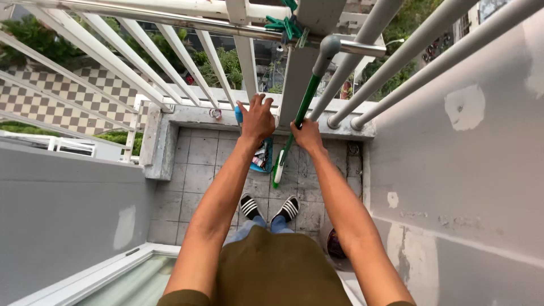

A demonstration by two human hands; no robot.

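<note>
The green pole [306, 100] leans against the grey post [297, 85], its top in a grey elbow fitting [327, 50], its lower end above the tiled floor [198, 164]. The right hand [307, 135] grips the pole low down, fingers wrapped around it. The left hand [256, 119], left of the pole, has fingers spread, touching a blue object [238, 115]. Green pegs [286, 25] hang above the pole. Striped sandals [269, 207] stand on the floor below it.

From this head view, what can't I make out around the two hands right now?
- Right hand: its fingers wrap the green pole, so the palm side is hidden.
- Left hand: it covers most of a blue thing, whose kind is unclear.
- Blue container on the floor: partly behind the left wrist, contents too small.
- Dark red thing: half hidden by the right forearm.
</note>
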